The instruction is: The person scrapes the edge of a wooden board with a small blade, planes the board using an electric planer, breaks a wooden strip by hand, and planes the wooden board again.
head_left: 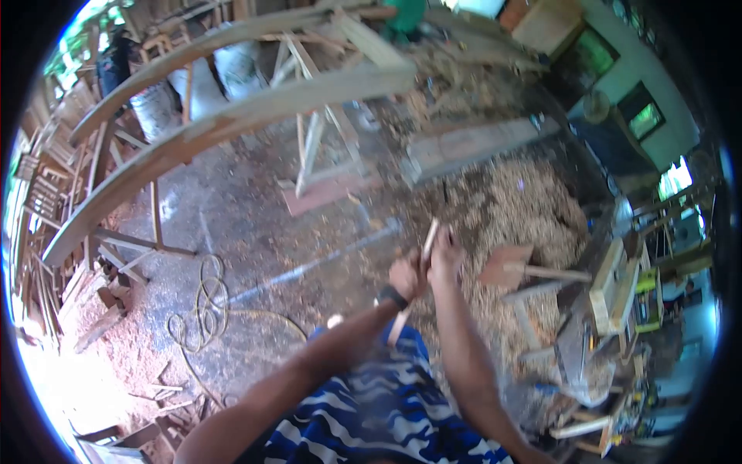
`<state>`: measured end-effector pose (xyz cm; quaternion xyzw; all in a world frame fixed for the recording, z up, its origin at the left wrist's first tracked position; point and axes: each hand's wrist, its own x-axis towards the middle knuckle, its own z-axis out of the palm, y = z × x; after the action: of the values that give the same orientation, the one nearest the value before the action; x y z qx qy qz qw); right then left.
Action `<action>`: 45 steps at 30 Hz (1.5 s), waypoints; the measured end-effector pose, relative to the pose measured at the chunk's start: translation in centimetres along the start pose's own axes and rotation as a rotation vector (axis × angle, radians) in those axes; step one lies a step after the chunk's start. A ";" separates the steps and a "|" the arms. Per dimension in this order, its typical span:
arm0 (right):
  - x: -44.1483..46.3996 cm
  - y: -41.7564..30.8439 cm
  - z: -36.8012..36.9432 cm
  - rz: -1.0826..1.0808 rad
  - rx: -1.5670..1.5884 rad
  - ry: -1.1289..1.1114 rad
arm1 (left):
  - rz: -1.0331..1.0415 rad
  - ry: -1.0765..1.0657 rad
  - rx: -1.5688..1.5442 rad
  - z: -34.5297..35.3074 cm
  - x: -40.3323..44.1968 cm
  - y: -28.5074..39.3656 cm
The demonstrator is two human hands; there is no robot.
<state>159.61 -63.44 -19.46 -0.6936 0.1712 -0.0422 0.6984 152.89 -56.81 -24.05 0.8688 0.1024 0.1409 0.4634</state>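
Observation:
A thin, pale wooden strip point(399, 327) runs upward and away from my body, slanting between my two hands. My left hand point(407, 278), with a dark band at the wrist, is closed around its middle. Close to the far end, my right hand point(446, 255) is closed against the same strip. Blur hides the right fingers, so whether they hold anything besides the strip is unclear. The strip's near end lies in front of my blue camouflage shirt point(363, 410).
A long curved wooden frame point(232, 116) on trestles spans the upper left. A yellow cord point(205, 309) coils on the floor. At right are wood shavings point(533, 205), a shovel-like board with a handle point(506, 267) and a workbench point(568, 356). Planks point(479, 147) lie farther off.

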 end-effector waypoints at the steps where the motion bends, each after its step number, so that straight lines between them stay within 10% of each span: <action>1: -0.3 0.0 0.4 0.029 0.000 0.057 | -0.039 0.015 -0.024 -0.5 0.2 0.5; 10: -0.3 2.0 1.1 -0.228 -0.097 0.055 | -0.045 -0.026 -0.095 -2.1 -0.1 0.1; 17: -0.5 1.9 0.8 -0.034 0.050 0.006 | 0.031 -0.035 -0.022 -0.6 -0.1 -2.3; 21: -2.1 -3.2 -3.2 0.075 0.203 0.004 | -0.601 0.160 -0.153 -2.3 1.4 -8.9; 24: -2.0 -3.3 -5.3 0.022 0.404 0.021 | -0.062 0.401 0.013 -1.3 1.2 -12.0; 26: -3.2 -6.8 -5.3 0.180 0.812 0.038 | -0.139 0.631 0.032 0.2 2.5 -14.5; 28: -3.5 -9.5 -7.8 -0.160 0.440 -0.070 | -1.052 0.608 -0.765 -7.2 3.9 -10.5; 30: -3.4 -11.9 -9.9 -0.251 0.346 0.136 | -1.068 0.759 -0.357 -9.0 3.5 -15.3; 34: 2.9 -13.5 -23.3 -0.430 0.738 -0.111 | -1.079 1.067 -0.645 -13.7 0.9 -25.9; 40: 3.0 -13.4 -21.0 -0.382 0.452 0.114 | -0.933 1.269 -1.042 -20.0 -3.5 -20.2; 42: 8.0 -7.9 -22.0 -0.908 -0.917 0.134 | -0.909 1.332 -1.040 -20.8 -4.8 -19.4; 45: 1.5 -7.3 -14.1 -0.627 -1.149 -0.272 | -0.877 1.414 -1.026 -23.1 -8.5 -16.5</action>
<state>158.11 -77.63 -12.22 -0.9714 -0.1328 -0.0573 0.1881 136.25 -32.43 -26.78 0.1616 0.5970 0.4722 0.6281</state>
